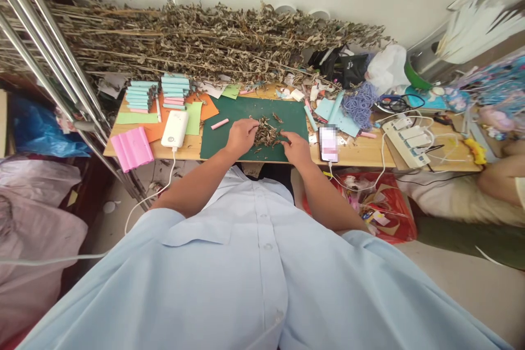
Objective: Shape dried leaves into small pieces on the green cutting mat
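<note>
A small heap of crumbled dried leaves (266,134) lies on a dark green cutting mat (293,112). My left hand (241,136) is at the heap's left side, its fingertips pinched together on some of the dried leaves. On the right side, my right hand (297,149) has its fingers curled, with a small gap between thumb and forefinger beside the leaf bits. A pink paper roll (220,124) rests on the mat left of my left hand. Stacked light blue paper rolls (141,97) stand at the table's back left.
Bundled dried stalks (205,38) line the wall. A white power bank (175,129) and folded pink paper (132,149) lie left of the mat; a phone (328,143), purple cord (360,105) and power strip (406,141) lie right. Another person's arm (502,180) shows at the right edge.
</note>
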`<state>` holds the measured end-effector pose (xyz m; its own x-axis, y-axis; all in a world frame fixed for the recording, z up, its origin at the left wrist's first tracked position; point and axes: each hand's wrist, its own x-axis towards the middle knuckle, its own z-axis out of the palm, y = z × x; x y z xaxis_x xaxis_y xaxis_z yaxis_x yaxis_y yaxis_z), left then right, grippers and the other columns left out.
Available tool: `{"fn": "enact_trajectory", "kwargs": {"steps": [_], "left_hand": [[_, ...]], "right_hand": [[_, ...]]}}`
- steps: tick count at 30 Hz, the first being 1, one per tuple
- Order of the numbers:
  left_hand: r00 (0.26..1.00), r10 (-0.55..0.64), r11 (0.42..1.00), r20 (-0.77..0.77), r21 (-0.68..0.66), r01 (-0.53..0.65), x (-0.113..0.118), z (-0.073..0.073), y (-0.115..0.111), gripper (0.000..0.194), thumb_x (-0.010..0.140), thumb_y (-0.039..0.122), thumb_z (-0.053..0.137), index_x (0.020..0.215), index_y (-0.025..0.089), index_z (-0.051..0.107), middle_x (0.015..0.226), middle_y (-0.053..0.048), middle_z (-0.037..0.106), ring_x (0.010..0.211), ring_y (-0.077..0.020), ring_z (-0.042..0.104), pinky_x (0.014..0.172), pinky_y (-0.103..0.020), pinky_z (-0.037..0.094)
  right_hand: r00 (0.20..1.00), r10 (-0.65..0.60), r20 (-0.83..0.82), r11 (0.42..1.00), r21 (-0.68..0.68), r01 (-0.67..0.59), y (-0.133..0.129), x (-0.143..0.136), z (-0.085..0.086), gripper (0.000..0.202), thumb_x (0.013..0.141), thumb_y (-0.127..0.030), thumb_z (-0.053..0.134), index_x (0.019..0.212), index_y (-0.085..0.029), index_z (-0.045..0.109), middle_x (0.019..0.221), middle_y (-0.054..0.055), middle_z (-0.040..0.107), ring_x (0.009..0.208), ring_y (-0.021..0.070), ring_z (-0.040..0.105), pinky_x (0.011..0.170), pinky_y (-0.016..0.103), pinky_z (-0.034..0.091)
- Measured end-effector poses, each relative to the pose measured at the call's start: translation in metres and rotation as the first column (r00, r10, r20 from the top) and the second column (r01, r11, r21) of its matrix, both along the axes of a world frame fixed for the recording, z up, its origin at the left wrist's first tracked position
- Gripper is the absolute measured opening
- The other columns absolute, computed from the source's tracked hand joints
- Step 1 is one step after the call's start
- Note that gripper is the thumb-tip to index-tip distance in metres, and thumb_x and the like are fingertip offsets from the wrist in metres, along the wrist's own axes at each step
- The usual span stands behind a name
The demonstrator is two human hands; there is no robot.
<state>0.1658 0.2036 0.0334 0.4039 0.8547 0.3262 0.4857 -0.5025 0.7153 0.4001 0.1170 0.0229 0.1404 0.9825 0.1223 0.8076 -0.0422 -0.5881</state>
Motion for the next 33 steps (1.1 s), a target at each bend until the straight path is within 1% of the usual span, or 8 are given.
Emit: {"fn": "enact_trajectory", "kwargs": {"steps": [7, 12, 16, 18, 22, 25, 30, 33], "left_hand": [[1.000, -0.019, 1.000, 0.001, 0.003, 0.019, -0.012, -0.005, -0.019, 0.026, 0.097, 0.024, 0.055, 0.106, 0.023, 0.079, 0.120, -0.008, 0.078, 0.118, -0.0244, 0.070, 0.110, -0.043, 0.051], [1.000, 0.029, 0.999, -0.006, 0.017, -0.029, -0.026, -0.011, -0.017, 0.026, 0.095, 0.024, 0.058, 0.111, 0.022, 0.078, 0.120, -0.010, 0.078, 0.119, -0.0254, 0.069, 0.110, -0.044, 0.050], [0.987, -0.086, 0.995, -0.139, 0.044, 0.093, -0.024, -0.009, -0.016, 0.031, 0.092, 0.028, 0.066, 0.120, 0.025, 0.077, 0.141, -0.010, 0.068, 0.138, -0.0304, 0.057, 0.118, -0.052, 0.040], [0.963, -0.156, 0.985, -0.220, 0.037, 0.168, -0.020, -0.010, -0.018, 0.030, 0.091, 0.030, 0.069, 0.119, 0.027, 0.078, 0.148, -0.009, 0.063, 0.146, -0.0332, 0.050, 0.120, -0.056, 0.035], [0.935, -0.199, 0.976, -0.294, 0.030, 0.218, -0.016, -0.016, -0.020, 0.025, 0.091, 0.030, 0.068, 0.113, 0.027, 0.080, 0.149, -0.009, 0.062, 0.148, -0.0341, 0.048, 0.119, -0.055, 0.036], [0.932, -0.199, 0.974, -0.303, 0.046, 0.223, -0.019, -0.022, -0.020, 0.028, 0.093, 0.030, 0.067, 0.117, 0.026, 0.079, 0.152, -0.010, 0.060, 0.149, -0.0337, 0.046, 0.118, -0.055, 0.038], [0.932, -0.211, 0.968, -0.294, 0.069, 0.241, -0.023, -0.028, -0.020, 0.030, 0.094, 0.031, 0.064, 0.120, 0.024, 0.078, 0.154, -0.009, 0.058, 0.149, -0.0325, 0.047, 0.118, -0.055, 0.039], [0.945, -0.191, 0.971, -0.266, 0.092, 0.222, -0.024, -0.030, -0.020, 0.028, 0.093, 0.031, 0.065, 0.116, 0.023, 0.079, 0.152, -0.009, 0.059, 0.148, -0.0318, 0.049, 0.118, -0.054, 0.040]], "right_hand": [[1.000, 0.019, 0.014, 1.000, 0.020, -0.020, 0.006, 0.004, -0.006, 0.041, 0.090, -0.020, 0.052, 0.126, -0.023, 0.071, 0.115, 0.007, 0.076, 0.104, 0.0248, 0.071, 0.102, 0.044, 0.056], [0.995, -0.080, -0.059, 0.992, 0.096, 0.086, 0.005, 0.011, -0.009, 0.037, 0.092, -0.026, 0.053, 0.122, -0.020, 0.072, 0.110, 0.009, 0.076, 0.092, 0.0239, 0.070, 0.095, 0.042, 0.058], [0.994, -0.109, -0.003, 0.992, 0.055, 0.109, 0.011, 0.002, -0.001, 0.027, 0.090, -0.028, 0.059, 0.110, -0.023, 0.077, 0.116, 0.009, 0.076, 0.094, 0.0260, 0.070, 0.095, 0.044, 0.058], [0.999, -0.054, 0.007, 0.995, 0.083, 0.053, 0.017, -0.008, 0.003, 0.025, 0.092, -0.031, 0.060, 0.109, -0.024, 0.077, 0.120, 0.008, 0.075, 0.104, 0.0273, 0.069, 0.101, 0.045, 0.055], [0.979, 0.200, 0.045, 0.972, 0.113, -0.204, 0.036, -0.030, 0.004, 0.026, 0.096, -0.028, 0.060, 0.113, -0.027, 0.078, 0.135, 0.006, 0.071, 0.131, 0.0278, 0.059, 0.118, 0.049, 0.044], [0.961, 0.276, 0.030, 0.957, 0.088, -0.277, 0.049, -0.036, 0.000, 0.027, 0.094, -0.024, 0.060, 0.113, -0.027, 0.079, 0.133, 0.006, 0.073, 0.135, 0.0282, 0.057, 0.121, 0.053, 0.040], [0.984, 0.075, -0.161, 0.965, 0.259, -0.031, 0.054, -0.025, -0.004, 0.024, 0.092, -0.029, 0.060, 0.105, -0.025, 0.080, 0.119, 0.007, 0.077, 0.120, 0.0269, 0.066, 0.115, 0.049, 0.048], [0.973, 0.000, -0.230, 0.960, 0.272, 0.064, 0.049, -0.012, -0.003, 0.022, 0.090, -0.031, 0.062, 0.101, -0.024, 0.080, 0.115, 0.007, 0.078, 0.115, 0.0266, 0.069, 0.112, 0.048, 0.050]]}}
